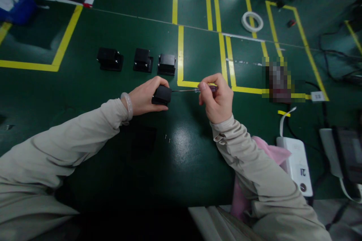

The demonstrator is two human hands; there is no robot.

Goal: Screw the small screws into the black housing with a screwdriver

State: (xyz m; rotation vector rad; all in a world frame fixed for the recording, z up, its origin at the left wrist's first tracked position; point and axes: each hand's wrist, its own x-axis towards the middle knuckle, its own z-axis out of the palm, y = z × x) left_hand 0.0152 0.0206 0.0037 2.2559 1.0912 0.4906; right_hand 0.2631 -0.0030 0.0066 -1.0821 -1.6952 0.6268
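My left hand [144, 98] is wrapped round a small black box-shaped part [162, 95], holding it on its side above the green table. In my right hand [216, 98] is a screwdriver [197, 90] with a clear purplish handle, its thin shaft pointing left. The tip meets the right face of the black part; the exact contact point is too small to see. Two small screws [166, 136] lie on the table below my hands. Beyond my left hand stand three similar black parts [143, 60] in a row, with shiny screws at their edges.
Yellow tape outlines [180, 56] mark the green table [107, 94]. A white tape roll [252, 22] lies at the back right. At right are a white power bank [295, 165], a pink cloth [271, 150] and dark cables. A blue bin [21, 3] stands far left.
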